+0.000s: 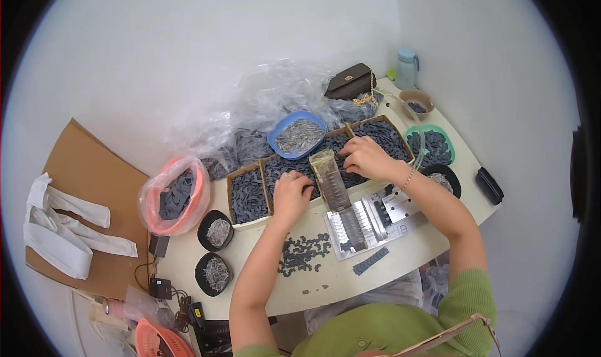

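I am seeing the left hand (292,194) resting curled on the small dark parts in the cardboard tray (233,180); the right hand (366,158) is closing its fingers on parts there, beside the clear tube (330,180); the metal jig (366,222) is lying just below on the table (325,282).

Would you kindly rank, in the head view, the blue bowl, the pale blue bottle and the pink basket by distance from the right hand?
From the right hand:
1. Blue bowl, just up-left, behind the trays.
2. Pale blue bottle, far table corner, up-right.
3. Pink basket, bagged, at the left end.
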Demonstrator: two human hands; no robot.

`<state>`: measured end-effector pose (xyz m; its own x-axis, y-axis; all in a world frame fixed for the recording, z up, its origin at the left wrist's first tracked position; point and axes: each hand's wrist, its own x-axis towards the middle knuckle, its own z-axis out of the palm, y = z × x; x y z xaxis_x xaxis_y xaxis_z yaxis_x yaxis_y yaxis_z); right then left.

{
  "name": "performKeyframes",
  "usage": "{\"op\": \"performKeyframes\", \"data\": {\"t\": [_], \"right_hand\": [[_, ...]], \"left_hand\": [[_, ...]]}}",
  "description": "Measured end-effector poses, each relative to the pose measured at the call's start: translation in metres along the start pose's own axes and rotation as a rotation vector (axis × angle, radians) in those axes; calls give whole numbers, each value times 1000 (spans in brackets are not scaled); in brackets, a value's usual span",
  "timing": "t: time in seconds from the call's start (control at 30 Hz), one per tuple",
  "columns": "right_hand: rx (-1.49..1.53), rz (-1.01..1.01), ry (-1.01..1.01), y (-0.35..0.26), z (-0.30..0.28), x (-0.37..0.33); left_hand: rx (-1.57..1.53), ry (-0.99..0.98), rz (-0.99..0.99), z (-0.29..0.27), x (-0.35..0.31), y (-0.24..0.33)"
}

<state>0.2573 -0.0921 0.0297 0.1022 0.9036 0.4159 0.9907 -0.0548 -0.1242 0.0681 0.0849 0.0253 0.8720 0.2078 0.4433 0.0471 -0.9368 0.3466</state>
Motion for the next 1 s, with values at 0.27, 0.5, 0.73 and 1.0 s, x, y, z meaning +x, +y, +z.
{"op": "performKeyframes", "data": {"t": [0.27,0.5,0.73,1.0], "right_hand": [[126,203,68,-2,-15,-11],[1199,525,-36,-28,-17,-34],[1164,463,-140,-63,-20,-52],[604,126,-136,-96,0,-72]], "left_hand": [[-90,119,-182,-25,-5,-5],[-525,13,-170,-16,-46,40],[-179,29,211,13,-96,77],[174,-125,335,15,-119,98]]}}
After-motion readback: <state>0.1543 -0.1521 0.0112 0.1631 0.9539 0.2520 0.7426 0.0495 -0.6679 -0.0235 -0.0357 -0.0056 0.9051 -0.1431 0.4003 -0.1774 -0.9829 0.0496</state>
